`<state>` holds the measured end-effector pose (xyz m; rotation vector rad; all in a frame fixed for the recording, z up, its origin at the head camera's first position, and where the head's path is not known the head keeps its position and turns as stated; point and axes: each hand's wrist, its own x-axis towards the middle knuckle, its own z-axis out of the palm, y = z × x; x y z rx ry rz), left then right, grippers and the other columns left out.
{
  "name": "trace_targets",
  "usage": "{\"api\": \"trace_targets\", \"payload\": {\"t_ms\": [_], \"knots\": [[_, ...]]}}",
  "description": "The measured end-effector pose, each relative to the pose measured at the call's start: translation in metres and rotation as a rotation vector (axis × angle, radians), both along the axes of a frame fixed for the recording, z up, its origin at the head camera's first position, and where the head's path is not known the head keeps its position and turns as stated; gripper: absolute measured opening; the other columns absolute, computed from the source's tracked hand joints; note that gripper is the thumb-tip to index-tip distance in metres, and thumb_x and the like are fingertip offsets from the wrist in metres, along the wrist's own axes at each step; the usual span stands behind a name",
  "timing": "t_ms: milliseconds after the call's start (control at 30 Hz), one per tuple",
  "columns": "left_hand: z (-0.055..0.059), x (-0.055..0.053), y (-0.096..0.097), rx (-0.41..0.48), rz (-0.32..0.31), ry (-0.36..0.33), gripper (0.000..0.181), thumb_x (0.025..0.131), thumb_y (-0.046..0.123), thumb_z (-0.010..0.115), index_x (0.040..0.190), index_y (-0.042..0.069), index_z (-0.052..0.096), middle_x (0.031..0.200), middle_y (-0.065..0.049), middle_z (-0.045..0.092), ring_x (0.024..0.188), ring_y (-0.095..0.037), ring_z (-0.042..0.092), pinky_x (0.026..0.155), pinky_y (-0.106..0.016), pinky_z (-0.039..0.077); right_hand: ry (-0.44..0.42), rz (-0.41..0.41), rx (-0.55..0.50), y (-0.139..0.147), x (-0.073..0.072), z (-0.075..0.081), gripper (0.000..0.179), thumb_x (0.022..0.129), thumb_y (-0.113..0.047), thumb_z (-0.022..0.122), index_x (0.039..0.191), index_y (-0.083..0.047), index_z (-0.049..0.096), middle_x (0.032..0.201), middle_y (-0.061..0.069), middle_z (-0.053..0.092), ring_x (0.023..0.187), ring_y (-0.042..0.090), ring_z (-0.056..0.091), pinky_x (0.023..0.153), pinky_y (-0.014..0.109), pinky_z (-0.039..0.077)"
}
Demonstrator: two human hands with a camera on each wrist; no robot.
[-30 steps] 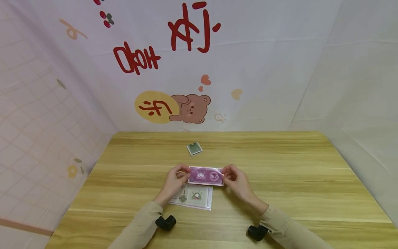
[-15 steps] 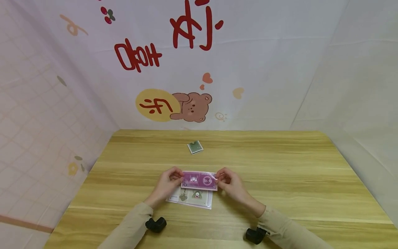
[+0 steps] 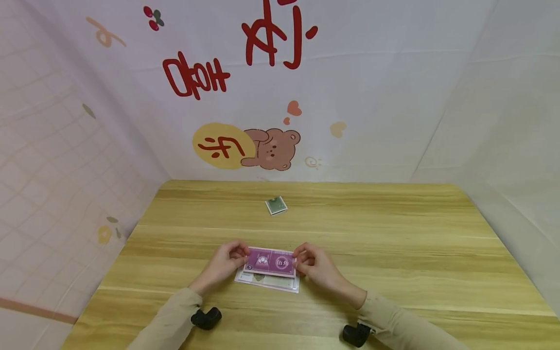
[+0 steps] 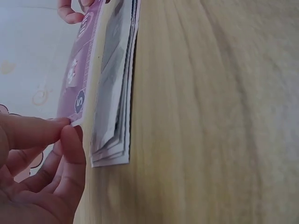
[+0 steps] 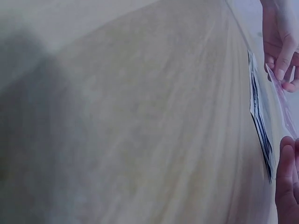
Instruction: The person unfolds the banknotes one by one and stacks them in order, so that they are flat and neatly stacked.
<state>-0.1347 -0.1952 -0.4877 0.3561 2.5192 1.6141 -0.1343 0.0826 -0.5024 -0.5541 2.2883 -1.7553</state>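
A purple play banknote (image 3: 269, 262), marked with a 5, is stretched between both hands in the head view. My left hand (image 3: 224, 265) pinches its left end between thumb and forefinger. The opposite end is pinched by my right hand (image 3: 318, 270). Just below the note lies a stack of pale play banknotes (image 3: 282, 282), partly covered by it in the head view. From the left wrist, a gap shows between the purple note (image 4: 79, 70) and the stack (image 4: 111, 93), whose layered edges lie on the wood.
A small folded green note (image 3: 276, 206) lies farther back on the wooden table (image 3: 393, 233). A white printed cloth (image 3: 372, 107) hangs behind and at the sides. Black wrist cameras, such as the left one (image 3: 206, 319), stick out beside the sleeves.
Both hands have carried the purple note leftward and toward the person, from behind the stack to over it. The folded green note stays in place; the head view has shifted slightly.
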Motion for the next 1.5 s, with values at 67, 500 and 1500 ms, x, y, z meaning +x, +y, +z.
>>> {"api": "trace_targets", "payload": {"t_ms": [67, 500, 1500], "knots": [[0.000, 0.001, -0.002, -0.015, -0.007, 0.006, 0.016, 0.082, -0.013, 0.062, 0.095, -0.004, 0.063, 0.089, -0.012, 0.063, 0.081, -0.022, 0.059, 0.072, -0.025, 0.051, 0.009, 0.009, 0.003, -0.002, 0.001, 0.000, 0.018, 0.084, 0.008, 0.064, 0.100, 0.004, 0.060, 0.081, 0.010, 0.064, 0.068, 0.024, 0.062, 0.059, 0.029, 0.054], [-0.010, 0.005, -0.007, -0.102, -0.013, 0.024, 0.015, 0.080, -0.012, 0.064, 0.093, -0.004, 0.066, 0.094, -0.014, 0.065, 0.076, -0.019, 0.062, 0.066, -0.025, 0.051, 0.062, 0.010, 0.150, -0.011, 0.002, -0.004, 0.018, 0.079, 0.011, 0.063, 0.095, 0.005, 0.060, 0.071, 0.006, 0.059, 0.058, 0.008, 0.051, 0.051, 0.019, 0.041], [0.001, 0.003, 0.001, -0.271, -0.053, 0.076, 0.011, 0.078, -0.011, 0.066, 0.085, -0.003, 0.069, 0.074, -0.003, 0.062, 0.068, -0.015, 0.056, 0.060, -0.024, 0.047, 0.221, 0.084, 0.454, -0.016, -0.007, -0.003, 0.023, 0.075, -0.010, 0.077, 0.090, -0.011, 0.059, 0.063, -0.006, 0.050, 0.054, 0.006, 0.044, 0.047, 0.024, 0.036]]}}
